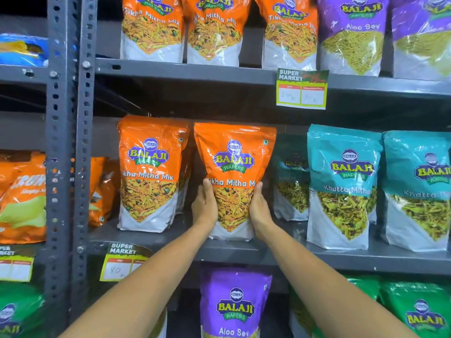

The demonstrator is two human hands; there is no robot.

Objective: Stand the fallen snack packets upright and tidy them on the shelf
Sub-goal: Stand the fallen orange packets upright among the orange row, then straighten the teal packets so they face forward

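Observation:
An orange Tikha Mitha Mix packet [234, 162] stands upright on the middle grey shelf [280, 257], near its front edge. My left hand [204, 206] presses its left side and my right hand [260, 207] presses its right side, both around its lower half. A second orange packet [150, 174] stands upright to its left, with another partly hidden behind it. Teal Khatta Mitha packets [341, 189] stand upright to the right, one set further back [291, 179].
The upper shelf holds orange packets [212, 30] and purple Aloo Sev packets [351, 35]. Price tags [302, 89] hang from the shelf edges. A purple packet [235, 303] and green packets [417, 311] sit below. A perforated grey upright [70, 142] divides off the left bay with orange bags [22, 198].

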